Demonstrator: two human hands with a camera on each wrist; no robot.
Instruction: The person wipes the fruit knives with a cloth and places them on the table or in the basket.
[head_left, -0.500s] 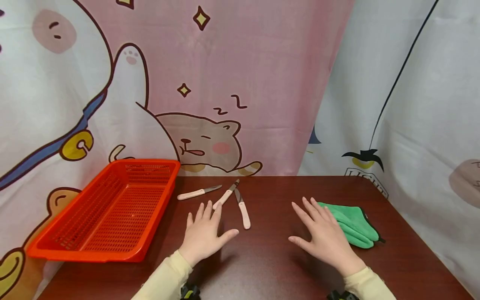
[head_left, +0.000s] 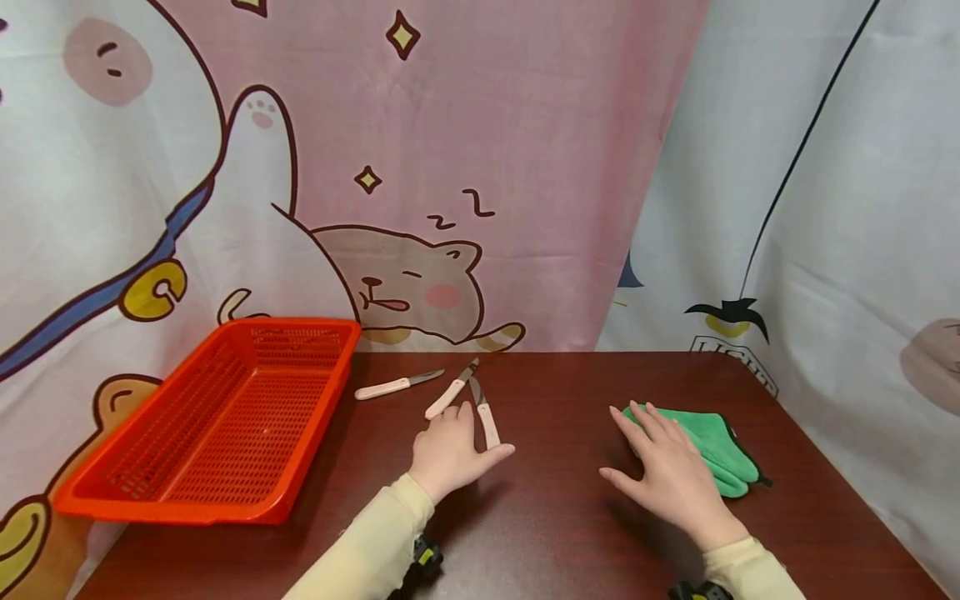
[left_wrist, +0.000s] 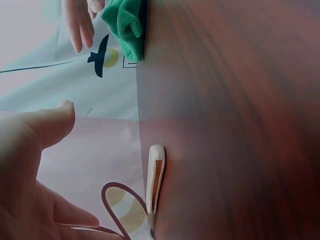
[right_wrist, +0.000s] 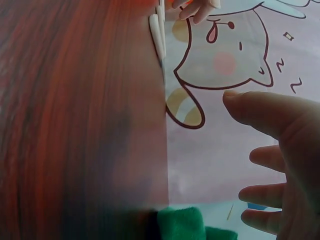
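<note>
Three small knives with pale handles lie on the brown table: a left knife (head_left: 384, 388), a middle knife (head_left: 447, 397) and a right knife (head_left: 488, 425). My left hand (head_left: 453, 454) hovers by the middle and right knives, thumb spread, holding nothing. In the left wrist view a knife handle (left_wrist: 156, 175) with a long slot lies beyond my thumb and fingers. My right hand (head_left: 671, 479) has its fingers extended and overlaps a green cloth (head_left: 727, 454) in the head view; whether they touch is unclear. The cloth (right_wrist: 182, 225) also shows below that hand in the right wrist view.
An orange-red plastic basket (head_left: 300, 454) with slotted walls stands at the left of the table (head_left: 555, 517). Behind the table hangs a printed curtain (head_left: 555, 208) with cartoon animals. More pale cloth hangs along the right side.
My left hand has shifted right and now covers part of the right knife; its fingers look more bent downward. My right hand has moved slightly right, further over the cloth.
</note>
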